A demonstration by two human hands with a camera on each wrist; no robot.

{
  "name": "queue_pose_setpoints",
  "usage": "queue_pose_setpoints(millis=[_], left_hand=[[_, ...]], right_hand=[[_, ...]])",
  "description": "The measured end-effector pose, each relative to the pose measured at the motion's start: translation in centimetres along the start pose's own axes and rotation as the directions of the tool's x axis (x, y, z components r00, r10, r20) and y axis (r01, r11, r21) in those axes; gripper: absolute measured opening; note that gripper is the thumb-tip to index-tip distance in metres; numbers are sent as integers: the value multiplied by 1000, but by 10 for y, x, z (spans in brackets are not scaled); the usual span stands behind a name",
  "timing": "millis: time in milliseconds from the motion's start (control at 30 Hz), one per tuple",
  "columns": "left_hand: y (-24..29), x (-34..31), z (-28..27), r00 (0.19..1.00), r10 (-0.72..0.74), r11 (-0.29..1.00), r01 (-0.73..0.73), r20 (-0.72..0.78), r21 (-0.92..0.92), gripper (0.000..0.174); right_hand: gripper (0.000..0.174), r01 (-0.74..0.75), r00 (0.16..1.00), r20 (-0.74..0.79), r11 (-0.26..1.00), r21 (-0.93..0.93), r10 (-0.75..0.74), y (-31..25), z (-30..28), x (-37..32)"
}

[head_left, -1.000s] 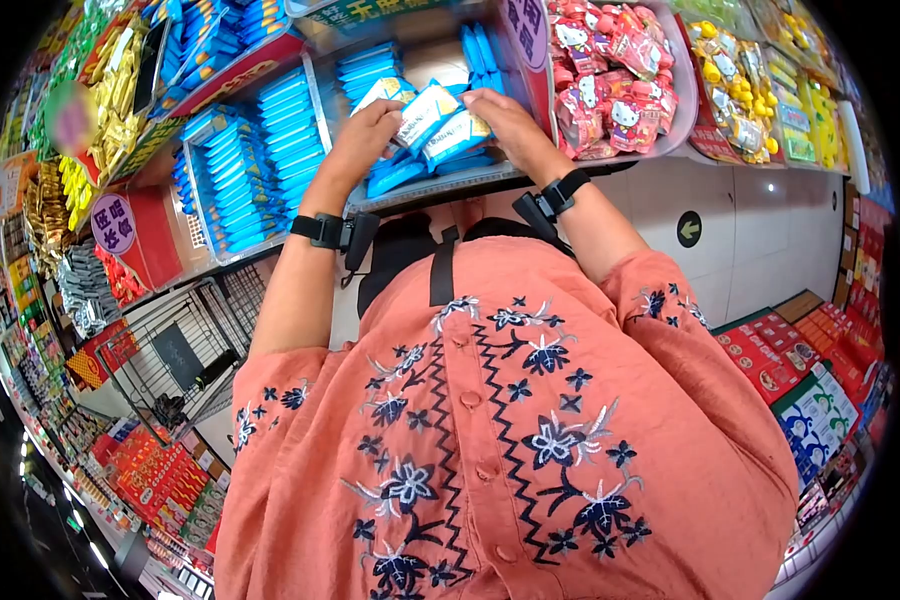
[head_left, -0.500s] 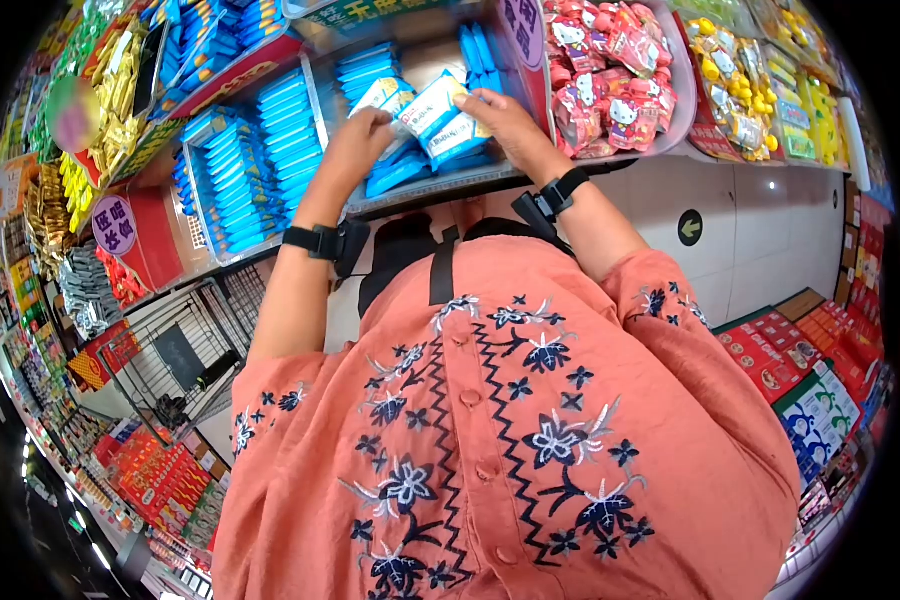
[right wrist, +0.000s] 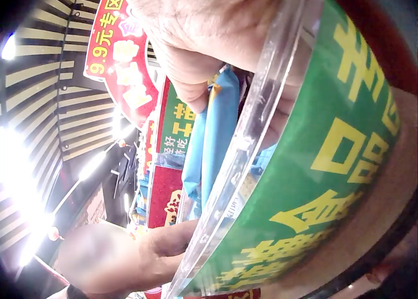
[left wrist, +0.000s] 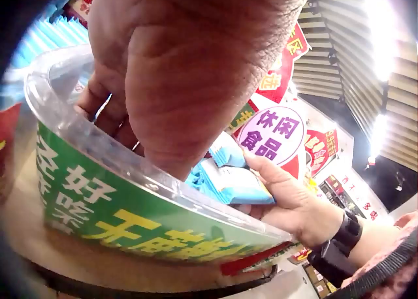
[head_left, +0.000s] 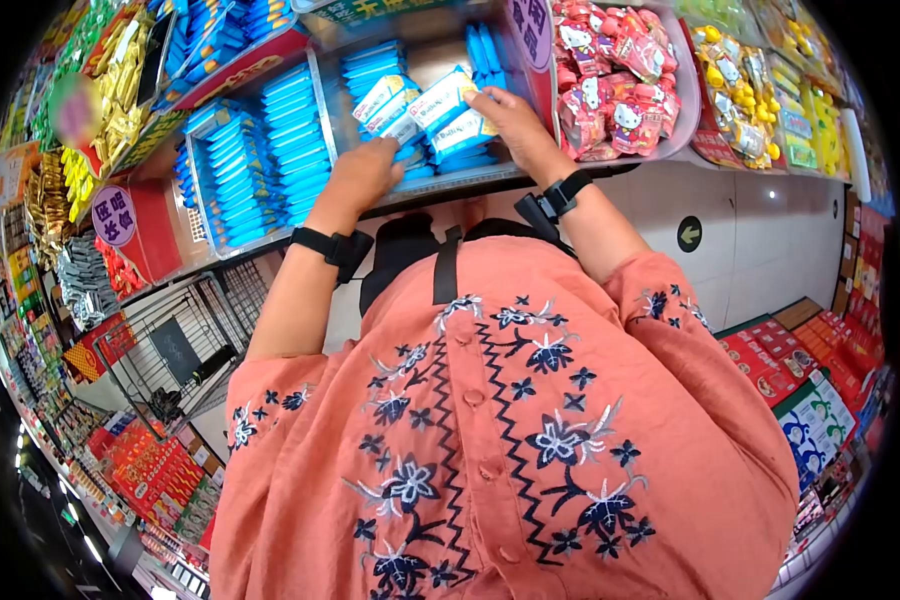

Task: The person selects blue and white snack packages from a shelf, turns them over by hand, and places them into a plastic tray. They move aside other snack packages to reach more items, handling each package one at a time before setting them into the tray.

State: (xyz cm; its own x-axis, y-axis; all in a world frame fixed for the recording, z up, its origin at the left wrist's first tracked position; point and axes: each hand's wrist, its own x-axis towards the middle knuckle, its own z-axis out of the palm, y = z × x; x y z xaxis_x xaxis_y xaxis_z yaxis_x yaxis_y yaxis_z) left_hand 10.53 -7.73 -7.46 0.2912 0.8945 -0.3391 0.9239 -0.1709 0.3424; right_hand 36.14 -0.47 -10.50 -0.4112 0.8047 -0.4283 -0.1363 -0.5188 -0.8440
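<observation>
My right hand (head_left: 518, 122) holds flat blue-and-white snack packets (head_left: 442, 104) over the bin, thumb on top. In the left wrist view two held packets (left wrist: 236, 184) overlap. Edge-on, blue packets (right wrist: 219, 137) show under the right fingers in the right wrist view. My left hand (head_left: 362, 178) is at the bin's front edge, fingertips beside another blue-and-white packet (head_left: 388, 104) lying on the pile. Its fingers (left wrist: 112, 110) reach down behind the clear rim (left wrist: 140, 175), which hides their tips; I cannot tell whether they grip anything.
Rows of blue packets (head_left: 295, 135) fill the compartments on the left. To the right stands a pink tub (head_left: 682, 120) of red Hello Kitty packets (head_left: 610, 85). A wire shopping cart (head_left: 175, 345) is at lower left. Red boxes (head_left: 770, 355) are stacked at the right.
My left hand has drawn back toward the bin's front edge, away from the packets it was touching. My right hand stays nearly in place, its packets now turned flatter and more visible.
</observation>
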Motion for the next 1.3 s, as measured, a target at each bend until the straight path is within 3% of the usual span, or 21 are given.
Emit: queue_pose_setpoints(millis=[167, 267, 367, 500, 600, 1000, 1100, 1200, 1300], left_hand=[[-10, -1, -17, 997, -72, 965, 59, -42, -255, 39], [-14, -3, -29, 985, -173, 858, 145, -11, -492, 40], [-20, -2, -40, 990, -143, 808, 123, 10, -577, 40], [-19, -5, -45, 976, -193, 663, 205, 101, -720, 47], [-23, -5, -43, 971, -193, 595, 232, 144, -769, 50], [-27, -5, -44, 958, -214, 575, 281, 190, -768, 60], [-24, -6, -37, 961, -263, 539, 221, 87, -813, 47], [-24, -5, -38, 961, -260, 560, 232, 97, -795, 48], [-18, -3, -36, 969, -245, 669, 161, -11, -725, 47]], right_hand=[[29, 31, 998, -60, 999, 17, -30, 3, 1, 1], [27, 32, 998, -55, 999, 10, -31, 3, -2, 1], [26, 39, 998, -50, 999, 10, -38, 5, -3, 3], [24, 15, 998, -61, 1000, 23, -13, -3, 3, -4], [28, 23, 996, -84, 999, 23, -21, -2, 3, -2], [27, -13, 998, -68, 1000, -13, 12, -9, 7, -9], [26, -2, 995, -103, 1000, 30, 5, -11, 10, -9], [25, 4, 995, -98, 1000, 24, -2, -10, 8, -9], [25, 5, 995, -97, 999, 40, -1, -8, 7, -7]])
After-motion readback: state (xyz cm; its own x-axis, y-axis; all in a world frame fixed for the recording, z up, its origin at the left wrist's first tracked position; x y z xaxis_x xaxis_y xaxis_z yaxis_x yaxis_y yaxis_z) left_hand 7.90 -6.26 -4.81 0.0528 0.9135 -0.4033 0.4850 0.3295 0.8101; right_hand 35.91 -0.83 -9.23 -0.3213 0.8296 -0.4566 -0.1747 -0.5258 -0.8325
